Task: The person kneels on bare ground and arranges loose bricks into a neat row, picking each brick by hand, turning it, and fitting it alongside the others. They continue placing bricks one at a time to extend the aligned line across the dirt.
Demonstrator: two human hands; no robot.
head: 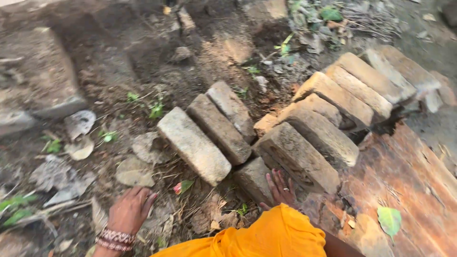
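Note:
My left hand point(129, 208), with beaded bangles on the wrist, rests flat on the littered soil, fingers spread, holding nothing. My right hand point(281, 188) comes out of an orange sleeve point(266, 235) and lies with spread fingers against the low end of a weathered brick point(299, 157). Just left of it a small brick point(253, 180) sits half buried. Further left, three old bricks point(193, 145) lie side by side in a slanting row.
More worn bricks point(362, 88) are stacked at the upper right. A reddish slab surface point(409, 185) with a green leaf point(389, 220) fills the lower right. Dry leaves, stones and small weeds point(154, 110) scatter over the dark soil at left.

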